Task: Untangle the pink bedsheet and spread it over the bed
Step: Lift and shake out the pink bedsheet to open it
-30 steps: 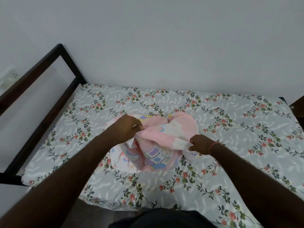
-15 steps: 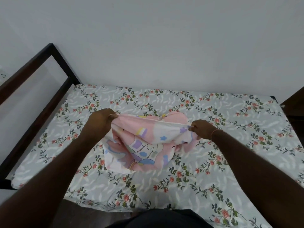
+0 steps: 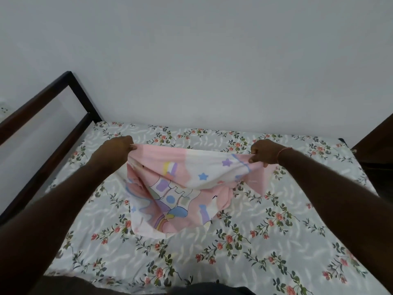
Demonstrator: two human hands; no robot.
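The pink bedsheet (image 3: pixel 176 188), printed with a castle, stars and a rainbow, hangs bunched above the middle of the bed (image 3: pixel 244 248). Its top edge is stretched between my two hands. My left hand (image 3: pixel 118 146) pinches the left end of that edge. At the right end, my right hand (image 3: pixel 264 153), with a thin red band at the wrist, grips the cloth. The lower part of the sheet sags in folds and touches the grey floral cover of the bed.
A dark wooden bed frame (image 3: pixel 70 116) runs along the left side. A plain white wall (image 3: pixel 202 60) stands behind the bed. Dark furniture (image 3: pixel 376 150) sits at the far right edge. The near bed edge lies just before my body.
My hands have moved apart and upward. The pink bedsheet has gone from a crumpled ball on the bed to a raised, stretched top edge with the rest hanging.
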